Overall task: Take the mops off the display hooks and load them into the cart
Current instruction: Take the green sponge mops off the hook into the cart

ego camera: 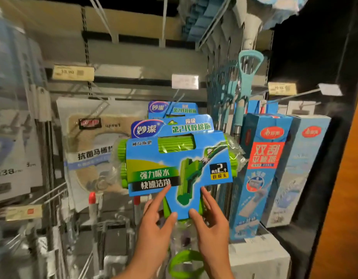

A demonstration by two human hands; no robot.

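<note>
While hung: mop pkg [180,164] (2 sponge heads, prob.)

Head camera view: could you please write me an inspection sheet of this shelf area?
Surface: pegboard display wall with wire hooks.
Job's things: green sponge mop pack in front, a second pack behind it.
Clutter: toilet seat mat pack; blue flat-mop boxes; price tags.
Hands: left hand and right hand, fingers straight, at the front pack's lower card.
Cables: nothing seen.
Surroundings: dim aisle; no cart in view.
</note>
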